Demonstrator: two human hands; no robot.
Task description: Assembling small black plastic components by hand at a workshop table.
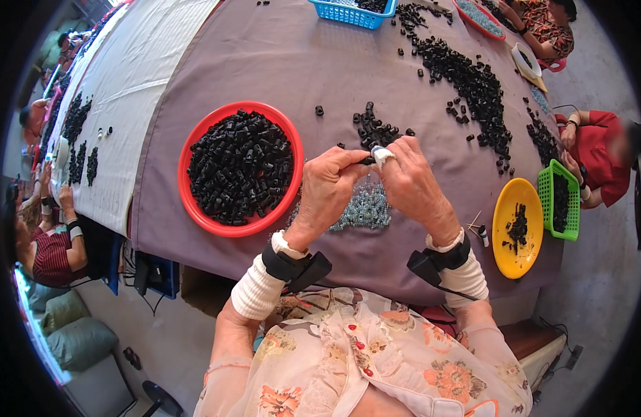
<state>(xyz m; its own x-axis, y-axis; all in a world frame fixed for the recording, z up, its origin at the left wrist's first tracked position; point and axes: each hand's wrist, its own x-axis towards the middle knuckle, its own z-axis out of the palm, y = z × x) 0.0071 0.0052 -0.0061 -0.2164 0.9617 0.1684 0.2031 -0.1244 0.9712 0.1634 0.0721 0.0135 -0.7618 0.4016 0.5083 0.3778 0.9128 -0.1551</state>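
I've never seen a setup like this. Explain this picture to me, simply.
There is no machine here: the working parts are a person's bare left hand and right hand. A wide, round-looking lens worn on the head looks down at them, so straight edges bend near the rim. Picture left is the person's left.

The hands' grip closes around a small black piece, mostly hidden by the fingers. Beneath them, tiny blue-grey bits lie on a purplish cloth.

To the left stands a red bowl full of black parts. To the right are a yellow plate and a green basket, also holding black parts. More loose black parts lie farther across the cloth.
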